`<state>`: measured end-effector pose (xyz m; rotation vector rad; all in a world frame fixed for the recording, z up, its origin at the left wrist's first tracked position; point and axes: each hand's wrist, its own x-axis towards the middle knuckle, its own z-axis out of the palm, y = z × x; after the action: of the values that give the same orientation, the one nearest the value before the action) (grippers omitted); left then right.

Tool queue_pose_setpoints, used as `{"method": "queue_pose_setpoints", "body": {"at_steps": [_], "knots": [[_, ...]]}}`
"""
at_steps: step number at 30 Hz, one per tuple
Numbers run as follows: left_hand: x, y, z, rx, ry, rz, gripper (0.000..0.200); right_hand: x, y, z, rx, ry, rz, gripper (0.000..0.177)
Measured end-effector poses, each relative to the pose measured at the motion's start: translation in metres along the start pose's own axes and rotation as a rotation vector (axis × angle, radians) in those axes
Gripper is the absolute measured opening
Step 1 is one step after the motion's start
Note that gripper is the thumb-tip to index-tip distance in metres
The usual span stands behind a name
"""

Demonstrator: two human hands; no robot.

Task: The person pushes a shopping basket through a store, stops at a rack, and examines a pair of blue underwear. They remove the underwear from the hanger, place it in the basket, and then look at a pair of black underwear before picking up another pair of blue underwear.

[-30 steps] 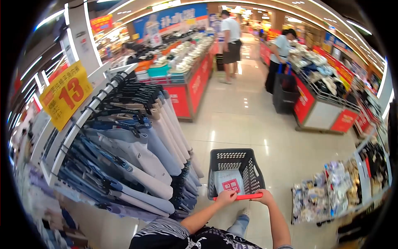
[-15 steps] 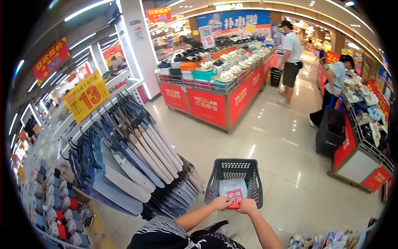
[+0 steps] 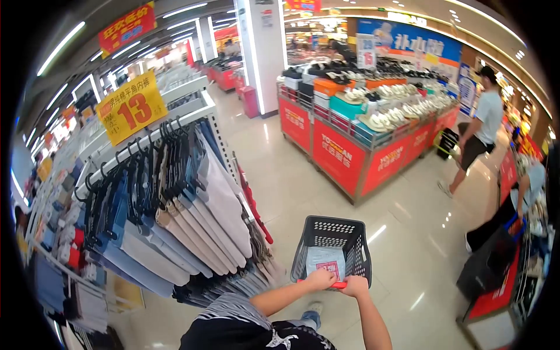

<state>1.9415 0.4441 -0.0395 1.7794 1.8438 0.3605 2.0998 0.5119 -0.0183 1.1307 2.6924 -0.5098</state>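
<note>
A dark grey perforated shopping basket (image 3: 335, 226) is in front of me, low over the tiled floor. Its red handle (image 3: 339, 285) points toward my body. My left hand (image 3: 320, 280) is closed on the handle's left part, and my right hand (image 3: 354, 286) grips its right end. Inside the basket lies a pale plastic-wrapped package (image 3: 324, 256) with a red and white label. Part of the package is hidden by my left hand.
A rack of hanging trousers (image 3: 192, 227) stands close on my left under a yellow price sign (image 3: 132, 108). Ahead is a red-sided shoe stand (image 3: 338, 157). A person in shorts (image 3: 481, 128) walks at right; another person (image 3: 528, 186) stands beside a dark bag (image 3: 490, 265).
My view has turned left, so the shoe stand and people appear farther right. The trouser rack looks closer. Both hands stay on the basket handle. The person in shorts has taken a stride.
</note>
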Motion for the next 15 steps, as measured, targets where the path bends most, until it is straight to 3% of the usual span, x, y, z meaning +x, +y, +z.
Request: {"method": "queue_pose_setpoints", "body": {"at_steps": [2, 4, 7, 15], "knots": [[0.023, 0.005, -0.017, 0.03, -0.002, -0.003, 0.036, 0.032, 0.013, -0.013, -0.026, -0.033, -0.037, 0.036], [0.045, 0.009, -0.03, 0.075, -0.043, 0.143, 0.038, 0.064, 0.024, -0.019, -0.062, -0.128, -0.033, 0.035], [0.088, -0.005, -0.031, -0.018, -0.054, 0.207, 0.034, 0.106, 0.046, -0.03, -0.097, -0.092, -0.118, 0.033], [0.182, -0.054, -0.096, -0.086, 0.008, 0.186, 0.041, 0.238, 0.064, -0.078, -0.083, -0.12, -0.187, 0.035]]}}
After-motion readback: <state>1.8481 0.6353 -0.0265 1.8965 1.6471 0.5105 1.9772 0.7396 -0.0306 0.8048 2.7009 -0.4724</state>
